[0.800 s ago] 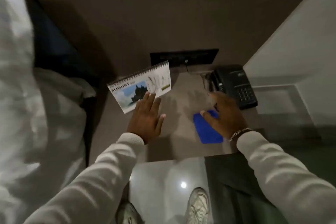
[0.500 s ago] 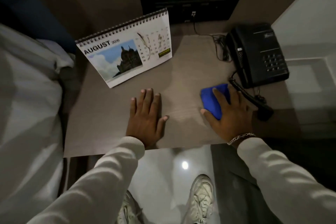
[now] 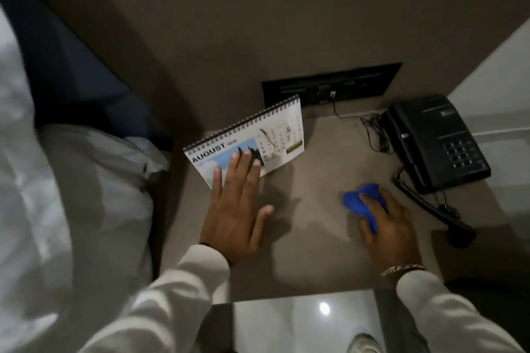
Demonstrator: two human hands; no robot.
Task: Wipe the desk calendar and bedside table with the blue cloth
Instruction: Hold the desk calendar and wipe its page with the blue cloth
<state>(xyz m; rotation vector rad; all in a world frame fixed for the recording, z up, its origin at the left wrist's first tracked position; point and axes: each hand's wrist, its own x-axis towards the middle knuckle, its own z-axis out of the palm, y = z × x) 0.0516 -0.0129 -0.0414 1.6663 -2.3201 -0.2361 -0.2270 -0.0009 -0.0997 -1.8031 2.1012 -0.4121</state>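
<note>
Blue cloth (image 3: 362, 203) under right hand (image 3: 387, 226), left hand (image 3: 233, 209) over desk calendar (image 3: 275, 135)

Illumination is dim throughout. One ceiling lamp shows as a small hard glare spot (image 3: 324, 308) on the glossy floor below the front edge of the bedside table (image 3: 309, 238). The left hand (image 3: 233, 209) throws a soft shadow rightward across the tabletop. White bedding (image 3: 57, 195) at the left edge is overexposed and smeared by motion blur. Calendar (image 3: 281, 137) print is soft. Wall lines bow toward the corners, showing wide-angle distortion.
</note>
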